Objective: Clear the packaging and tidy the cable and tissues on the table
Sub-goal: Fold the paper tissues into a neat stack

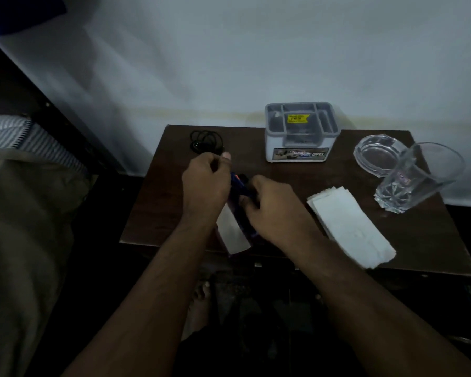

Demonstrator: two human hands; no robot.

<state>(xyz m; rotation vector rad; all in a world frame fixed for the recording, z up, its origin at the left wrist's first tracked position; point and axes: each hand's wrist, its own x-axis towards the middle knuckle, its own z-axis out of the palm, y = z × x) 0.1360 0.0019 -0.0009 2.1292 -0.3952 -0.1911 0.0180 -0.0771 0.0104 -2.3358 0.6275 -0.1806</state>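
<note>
Right at the near edge of the counter I see the packaging, a dark blue-purple pack with a pale white face, lying tilted with its lower end hanging just past the counter's front edge. Both grips are on it: my right hand is curled closed over the pack's right side, fingers wrapped around its edge, while my left hand sits at the pack's upper left with thumb and fingers pinched together; light is dim and I cannot tell whether that pinch actually holds a bit of the pack or something smaller. Just beyond the left hand, at the far left corner of the counter, the black cable lies in a loose coil, apart from the pack. To the right of my right hand a stack of white tissues lies flat and slanted, its near end reaching the counter's front edge. Farther back, against the wall, stands a grey-and-white plastic organizer with divided compartments and a yellow sticker on top. At the far right a clear glass tumbler stands just in front of a glass ashtray, the two overlapping in my view. A bed with striped bedding lies to the left of the counter, and a bare foot shows on the floor below.
</note>
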